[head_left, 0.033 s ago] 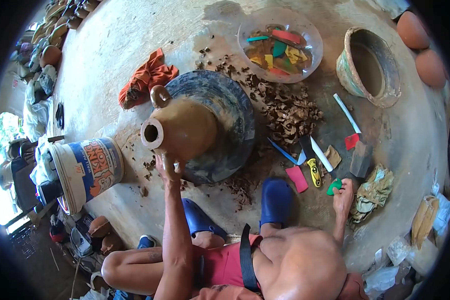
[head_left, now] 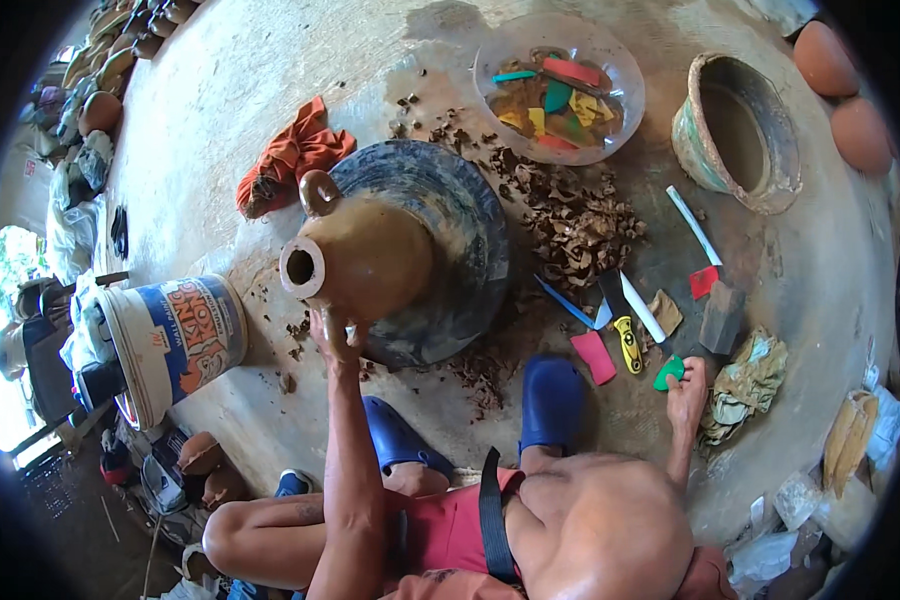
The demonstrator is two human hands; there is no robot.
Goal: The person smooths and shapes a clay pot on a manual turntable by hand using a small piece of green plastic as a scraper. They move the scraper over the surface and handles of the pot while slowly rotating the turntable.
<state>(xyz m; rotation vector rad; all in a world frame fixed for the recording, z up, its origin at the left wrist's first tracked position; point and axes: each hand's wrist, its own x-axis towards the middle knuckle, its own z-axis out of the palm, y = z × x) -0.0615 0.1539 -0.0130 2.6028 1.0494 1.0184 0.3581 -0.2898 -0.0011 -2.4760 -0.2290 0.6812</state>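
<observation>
A brown clay jug [head_left: 385,255] with a narrow neck and an upright loop handle on its far side stands on a dark round turntable [head_left: 475,240]. My left hand [head_left: 336,338] is closed at the jug's near side, just below the neck, around what looks like a second handle; the fingertips are partly hidden. Low on the right, my right hand [head_left: 688,388] pinches a small green flat scraper [head_left: 669,373] close to the floor. Beside it lie a yellow-handled scraper [head_left: 628,345], a white-bladed tool [head_left: 643,308] and a pink flat piece [head_left: 595,358].
Brown clay trimmings [head_left: 585,235] lie right of the turntable. Behind them are a clear basin [head_left: 630,110] of coloured pieces and a clay-smeared pot [head_left: 692,145]. An orange cloth [head_left: 295,155] lies far left; a white bucket [head_left: 232,325] stands left. A grey block [head_left: 722,318] and crumpled wrapper [head_left: 745,390] flank my right hand.
</observation>
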